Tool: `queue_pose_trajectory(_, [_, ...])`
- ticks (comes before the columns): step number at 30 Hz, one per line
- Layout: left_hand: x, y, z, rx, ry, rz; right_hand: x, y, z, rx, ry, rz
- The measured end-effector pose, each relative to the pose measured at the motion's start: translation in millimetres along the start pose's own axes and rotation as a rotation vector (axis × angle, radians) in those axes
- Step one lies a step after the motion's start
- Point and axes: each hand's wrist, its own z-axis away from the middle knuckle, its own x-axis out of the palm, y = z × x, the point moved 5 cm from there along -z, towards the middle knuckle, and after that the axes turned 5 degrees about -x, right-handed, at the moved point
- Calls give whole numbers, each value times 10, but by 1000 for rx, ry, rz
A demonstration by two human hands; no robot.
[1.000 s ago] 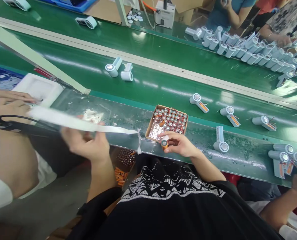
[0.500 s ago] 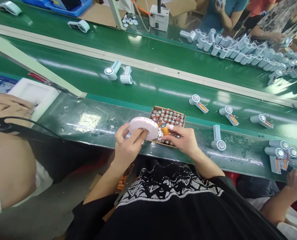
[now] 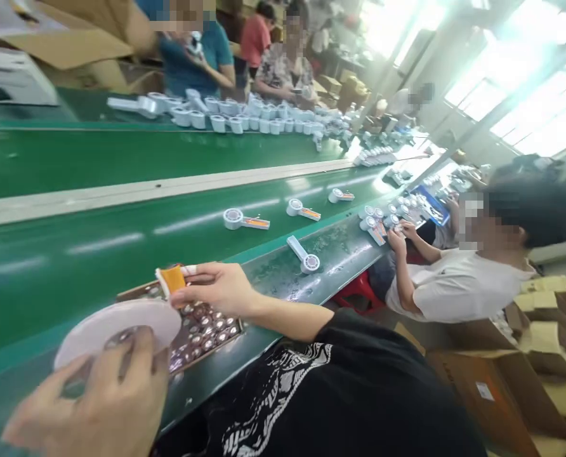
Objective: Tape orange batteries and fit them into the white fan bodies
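Observation:
My left hand (image 3: 116, 393) is closed on a flat roll of whitish tape (image 3: 157, 320), fingers through its central hole; the hand is blurred. My right hand (image 3: 226, 289) pinches an orange cylindrical battery (image 3: 174, 279) between thumb and fingers, close to the roll's far right rim. A white edge shows along the battery's left side; whether it is tape, I cannot tell. A white wrap covers one right fingertip. Beneath both hands lies a cardboard box (image 3: 239, 327) of upright batteries (image 3: 207, 327) with reddish wires, partly hidden by the roll and hands.
On the green belt (image 3: 97, 203) lie several pale-blue handheld fans (image 3: 234, 219) with orange in their handles. Another fan (image 3: 310, 262) rests on the bench edge to the right. Many fan bodies (image 3: 235, 124) line the far side. A co-worker (image 3: 454, 279) sits at right, near cartons (image 3: 492, 381).
My view has swung right and upward, bringing the seated co-worker and windows into sight. Both hands still hold the roll and battery, and a white edge now shows on the battery.

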Motion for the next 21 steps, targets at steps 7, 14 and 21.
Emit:
queue_pose_trajectory(7, [213,372,-474,39,266,-8,-74,-131,53,-157,378,-335])
queue_pose_trajectory(14, [356,560,-291,283,30,-45,-656,-467,-279,-353,366,-214])
queue_pose_trajectory(21, [-108,-1478,664,-401,-51,-167,-1609,-836,-182,-637,562,-156])
